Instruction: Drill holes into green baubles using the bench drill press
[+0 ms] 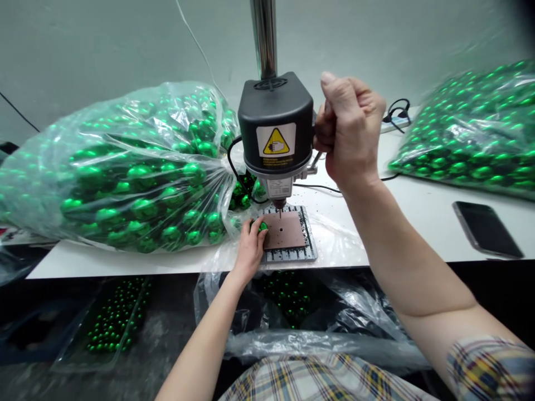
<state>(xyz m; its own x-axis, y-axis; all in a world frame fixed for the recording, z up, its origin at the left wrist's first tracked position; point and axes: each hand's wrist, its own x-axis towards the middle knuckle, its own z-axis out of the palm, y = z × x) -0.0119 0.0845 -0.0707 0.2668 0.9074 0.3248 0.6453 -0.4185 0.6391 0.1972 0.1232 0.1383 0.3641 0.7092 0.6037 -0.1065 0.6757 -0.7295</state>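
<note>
A black drill press (276, 122) with a yellow warning label stands on a shiny upright column. Its thin bit points down over a brownish board (286, 229) with a small dark hole, lying on a slotted metal base (311, 245). My left hand (251, 245) rests at the board's left edge, fingers closed around a shiny green ball (262, 226). Raised at the right side of the drill head, my right hand (351, 122) is closed in a fist around the press's lever (314, 163), whose grip end is mostly hidden by the fingers.
A big clear bag of green balls (137, 172) lies on the left of the white table (125, 262). Another full bag (480, 133) sits at the right, near a phone (487, 228). Below the table edge are an open plastic bag (334, 340) and a clear bin (112, 317) of balls.
</note>
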